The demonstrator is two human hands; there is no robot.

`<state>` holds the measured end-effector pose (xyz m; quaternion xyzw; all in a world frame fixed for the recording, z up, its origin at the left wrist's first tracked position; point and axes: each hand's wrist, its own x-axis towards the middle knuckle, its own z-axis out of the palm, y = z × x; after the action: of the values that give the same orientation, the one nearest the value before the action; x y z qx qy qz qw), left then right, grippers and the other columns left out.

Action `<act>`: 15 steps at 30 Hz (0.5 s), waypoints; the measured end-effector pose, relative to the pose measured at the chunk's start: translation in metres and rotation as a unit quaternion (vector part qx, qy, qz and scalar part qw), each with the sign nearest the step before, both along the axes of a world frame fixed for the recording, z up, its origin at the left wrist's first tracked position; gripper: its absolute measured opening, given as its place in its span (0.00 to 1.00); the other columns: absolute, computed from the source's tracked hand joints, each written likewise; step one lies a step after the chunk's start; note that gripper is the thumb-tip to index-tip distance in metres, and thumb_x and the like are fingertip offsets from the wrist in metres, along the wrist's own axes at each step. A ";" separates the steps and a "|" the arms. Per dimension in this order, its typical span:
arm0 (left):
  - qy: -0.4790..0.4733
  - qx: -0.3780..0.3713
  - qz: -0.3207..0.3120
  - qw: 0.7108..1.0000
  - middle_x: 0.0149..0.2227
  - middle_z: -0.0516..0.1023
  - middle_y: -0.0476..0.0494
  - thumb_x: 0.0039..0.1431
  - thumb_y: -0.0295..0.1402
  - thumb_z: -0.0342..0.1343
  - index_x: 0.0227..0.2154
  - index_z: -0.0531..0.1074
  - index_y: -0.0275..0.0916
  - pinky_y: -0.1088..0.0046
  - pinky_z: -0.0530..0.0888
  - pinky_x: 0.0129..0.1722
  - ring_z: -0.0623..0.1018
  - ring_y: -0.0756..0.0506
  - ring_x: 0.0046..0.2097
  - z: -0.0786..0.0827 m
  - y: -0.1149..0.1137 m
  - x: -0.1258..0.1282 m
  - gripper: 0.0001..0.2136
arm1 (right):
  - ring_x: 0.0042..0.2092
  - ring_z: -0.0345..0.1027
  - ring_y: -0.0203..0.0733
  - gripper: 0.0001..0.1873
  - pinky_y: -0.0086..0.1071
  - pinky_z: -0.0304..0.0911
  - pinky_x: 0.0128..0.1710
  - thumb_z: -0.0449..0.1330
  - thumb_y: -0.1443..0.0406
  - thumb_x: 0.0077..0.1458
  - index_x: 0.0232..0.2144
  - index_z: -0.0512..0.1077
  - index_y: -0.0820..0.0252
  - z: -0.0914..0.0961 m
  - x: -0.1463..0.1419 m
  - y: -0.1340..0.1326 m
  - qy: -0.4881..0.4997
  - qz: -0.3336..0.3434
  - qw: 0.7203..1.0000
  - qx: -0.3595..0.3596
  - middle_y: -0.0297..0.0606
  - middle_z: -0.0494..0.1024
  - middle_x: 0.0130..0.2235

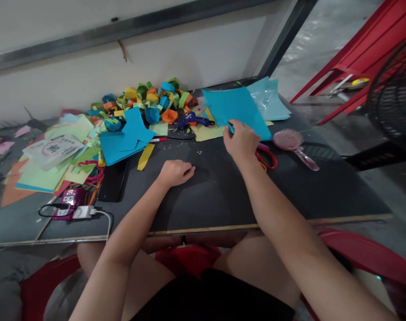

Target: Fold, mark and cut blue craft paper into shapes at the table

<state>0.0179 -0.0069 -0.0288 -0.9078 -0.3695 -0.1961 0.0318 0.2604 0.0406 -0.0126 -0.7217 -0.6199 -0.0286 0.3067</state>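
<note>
The right hand (pixel 241 141) pinches the near edge of the blue sheet (pixel 236 107); a light, flat pull should spare it creases. The left hand (pixel 176 172) rests loosely curled, empty, on the table (pixel 223 196).

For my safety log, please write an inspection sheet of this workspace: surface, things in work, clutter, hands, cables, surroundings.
Surface: dark table, few scraps.
Things in work: blue paper sheet; red-handled scissors beside the right hand.
Clutter: heap of folded paper rings, loose paper sheets at left, blue glue gun, pink hairbrush.
Hands: left hand curled on the table, nothing seen in it; right hand pinches the sheet's edge.
Cables: white charger cable at the front left edge.
Surroundings: wall behind; red chairs and fan at right.
</note>
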 end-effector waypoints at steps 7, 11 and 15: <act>-0.012 0.004 0.008 1.000 0.21 0.75 0.44 0.66 0.38 0.44 0.20 0.69 0.40 0.70 0.54 0.23 0.75 0.48 0.27 -0.001 0.002 0.000 0.20 | 0.60 0.60 0.65 0.19 0.54 0.65 0.49 0.51 0.65 0.59 0.47 0.75 0.68 -0.007 0.007 0.002 -0.035 -0.014 0.996 -0.075 0.58 0.67 0.61; 0.010 0.001 0.003 1.000 0.21 0.74 0.44 0.67 0.37 0.43 0.20 0.69 0.40 0.70 0.55 0.23 0.74 0.48 0.26 0.000 0.004 0.001 0.20 | 0.61 0.57 0.64 0.21 0.54 0.63 0.52 0.56 0.62 0.58 0.51 0.71 0.67 -0.007 0.007 0.002 -0.060 0.008 0.996 -0.065 0.57 0.63 0.63; 0.037 0.001 -0.034 0.999 0.20 0.74 0.44 0.67 0.37 0.44 0.21 0.71 0.39 0.71 0.57 0.24 0.73 0.48 0.26 0.000 0.005 0.002 0.19 | 0.61 0.57 0.64 0.27 0.55 0.61 0.54 0.59 0.56 0.55 0.54 0.69 0.66 -0.008 0.003 0.002 -0.091 0.046 0.995 -0.020 0.56 0.64 0.63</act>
<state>0.0195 -0.0018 -0.0290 -0.9265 -0.3367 -0.1636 0.0395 0.2635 0.0426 -0.0202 -0.6926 -0.6783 -0.0674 0.2359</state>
